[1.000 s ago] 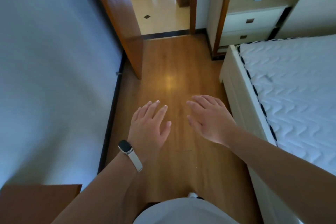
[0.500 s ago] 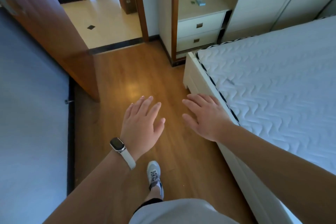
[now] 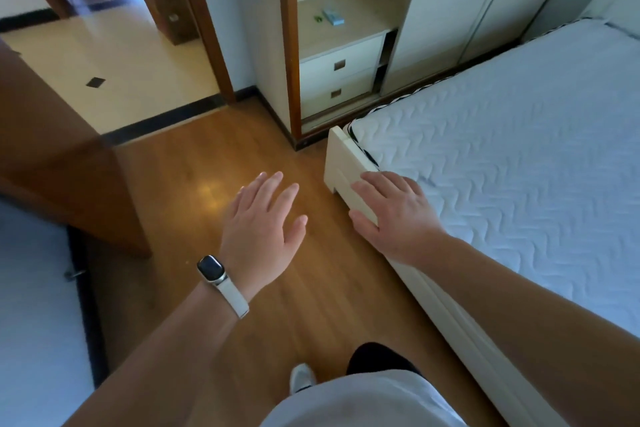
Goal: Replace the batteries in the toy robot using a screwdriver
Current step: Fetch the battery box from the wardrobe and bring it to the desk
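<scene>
My left hand [image 3: 265,229], with a watch on a white strap at the wrist, is held out flat over the wooden floor, fingers spread, holding nothing. My right hand [image 3: 394,215] is also flat and empty, hovering over the near corner of the white bed frame [image 3: 337,166]. On the top of the drawer unit [image 3: 341,66] at the back lie a small pale blue box [image 3: 333,17] and a tiny green item [image 3: 317,18]. No toy robot, screwdriver or batteries can be made out.
A bed with a white quilted mattress [image 3: 519,156] fills the right side. A brown door [image 3: 52,135] stands open on the left, with the doorway to a tiled hall behind. Cream wardrobe doors [image 3: 460,0] rise at the back right. My shoe [image 3: 301,378] stands on the wooden floor.
The view has swung to the right and moved forward along the floor: the bed and the drawer unit are now larger and more central. Both hands stay flat and empty in front of me.
</scene>
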`<control>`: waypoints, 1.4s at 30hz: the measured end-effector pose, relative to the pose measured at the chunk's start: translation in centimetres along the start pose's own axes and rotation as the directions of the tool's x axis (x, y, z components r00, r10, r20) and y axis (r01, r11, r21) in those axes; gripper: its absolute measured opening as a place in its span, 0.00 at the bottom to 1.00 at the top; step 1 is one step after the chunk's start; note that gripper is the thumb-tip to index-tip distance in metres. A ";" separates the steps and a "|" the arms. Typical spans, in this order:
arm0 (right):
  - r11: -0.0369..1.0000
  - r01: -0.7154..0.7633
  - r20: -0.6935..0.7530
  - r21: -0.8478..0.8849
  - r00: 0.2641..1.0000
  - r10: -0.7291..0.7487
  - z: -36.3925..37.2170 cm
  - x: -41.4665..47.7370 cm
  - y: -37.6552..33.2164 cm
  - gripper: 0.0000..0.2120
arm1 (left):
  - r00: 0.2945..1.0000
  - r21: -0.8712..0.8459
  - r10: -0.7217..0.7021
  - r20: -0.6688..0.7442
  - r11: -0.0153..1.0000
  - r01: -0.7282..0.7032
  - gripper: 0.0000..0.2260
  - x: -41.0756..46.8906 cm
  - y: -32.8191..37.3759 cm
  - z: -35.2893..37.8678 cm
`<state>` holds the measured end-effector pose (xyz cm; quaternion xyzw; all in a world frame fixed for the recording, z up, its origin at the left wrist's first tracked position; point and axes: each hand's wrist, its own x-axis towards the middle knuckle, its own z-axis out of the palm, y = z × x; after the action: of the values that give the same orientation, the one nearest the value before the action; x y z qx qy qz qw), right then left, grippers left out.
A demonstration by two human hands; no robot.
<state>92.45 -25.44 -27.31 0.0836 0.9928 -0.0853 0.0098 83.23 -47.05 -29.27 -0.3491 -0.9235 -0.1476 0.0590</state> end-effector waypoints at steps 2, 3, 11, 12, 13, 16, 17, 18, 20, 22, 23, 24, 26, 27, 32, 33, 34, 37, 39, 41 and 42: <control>1.000 -0.031 0.005 -0.005 1.000 0.031 -0.1 2.3 0.6 0.26 | 1.000 -0.011 0.019 0.015 1.000 -0.019 0.21 2.6 -0.9 0.4; 0.999 -0.039 0.005 0.002 0.999 0.039 0.0 3.5 0.9 0.26 | 0.999 -0.014 0.017 0.029 1.000 -0.017 0.21 3.9 -1.3 0.7; 0.993 -0.073 -0.018 0.093 0.997 0.075 2.0 14.8 6.2 0.30 | 0.996 -0.010 0.043 0.082 0.999 -0.042 0.21 17.0 -4.0 4.3; 0.992 -0.076 -0.019 0.096 0.997 0.078 2.1 16.8 7.2 0.28 | 0.995 0.002 0.041 0.090 0.999 -0.041 0.21 19.2 -4.3 4.7; 0.992 -0.080 -0.015 0.098 0.997 0.082 2.2 18.8 8.2 0.27 | 0.994 0.018 0.037 0.099 0.999 -0.039 0.22 21.5 -4.6 5.0; 0.989 -0.097 -0.002 0.115 0.995 0.098 1.8 24.5 11.4 0.25 | 0.992 0.045 0.026 0.125 0.998 -0.032 0.22 28.4 -4.8 5.5; 0.987 -0.098 -0.010 0.127 0.995 0.100 1.4 26.3 12.4 0.24 | 0.992 0.049 0.034 0.124 0.998 -0.040 0.22 30.8 -4.8 5.7; 0.985 -0.100 -0.022 0.140 0.994 0.104 0.9 28.0 13.5 0.24 | 0.992 0.052 0.048 0.118 0.997 -0.055 0.22 33.1 -4.7 5.8; 0.982 -0.109 -0.044 0.152 0.992 0.117 -0.2 31.5 15.8 0.25 | 0.992 0.047 0.072 0.101 0.996 -0.077 0.21 37.6 -4.5 6.2; 0.980 -0.124 -0.069 0.153 0.988 0.136 -1.2 34.8 18.1 0.26 | 0.992 0.029 0.077 0.101 0.996 -0.081 0.21 41.7 -4.2 6.7; 0.980 -0.128 -0.082 0.150 0.986 0.142 -1.7 36.2 19.1 0.27 | 0.991 0.026 0.079 0.106 0.996 -0.082 0.21 43.4 -4.0 6.8; 0.980 -0.135 -0.098 0.147 0.984 0.150 -2.1 37.5 20.0 0.27 | 0.990 0.025 0.087 0.111 0.996 -0.090 0.22 44.8 -3.9 6.9; 0.976 -0.158 -0.137 0.148 0.974 0.178 -2.9 39.8 21.2 0.27 | 0.985 0.028 0.129 0.111 0.991 -0.133 0.22 47.7 -3.9 7.0; 0.974 -0.165 -0.161 0.153 0.969 0.189 -3.2 40.9 21.7 0.26 | 0.982 0.024 0.153 0.112 0.987 -0.156 0.22 49.3 -4.2 7.1; 0.967 -0.200 -0.191 0.157 0.955 0.229 -3.6 46.8 23.7 0.26 | 0.967 0.001 0.222 0.121 0.975 -0.224 0.22 58.0 -7.1 8.7; 0.965 -0.211 -0.190 0.153 0.952 0.239 -3.4 48.1 23.9 0.26 | 0.963 -0.005 0.242 0.120 0.970 -0.244 0.21 59.6 -7.8 9.4; 0.963 -0.224 -0.194 0.149 0.949 0.250 -3.3 49.4 24.3 0.26 | 0.957 -0.012 0.263 0.121 0.964 -0.264 0.21 61.1 -8.4 10.0; 0.952 -0.280 -0.183 0.123 0.936 0.299 -3.0 53.9 25.3 0.25 | 0.935 -0.046 0.329 0.135 0.944 -0.326 0.22 66.5 -10.3 11.8; 0.935 -0.336 -0.154 0.110 0.924 0.350 -3.3 57.6 25.7 0.26 | 0.918 -0.067 0.360 0.165 0.933 -0.354 0.22 70.5 -11.9 12.9; 0.915 -0.388 -0.140 0.111 0.905 0.401 -3.9 61.0 25.9 0.27 | 0.896 -0.093 0.405 0.185 0.914 -0.394 0.22 74.5 -13.3 13.5; 0.902 -0.415 -0.143 0.121 0.892 0.429 -4.1 62.4 25.9 0.27 | 0.884 -0.113 0.429 0.185 0.903 -0.414 0.22 76.5 -13.8 13.6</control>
<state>35.23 10.72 -29.68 0.3043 0.9435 -0.1172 -0.0585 16.74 -4.65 -29.13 -0.5566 -0.8209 -0.1264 -0.0184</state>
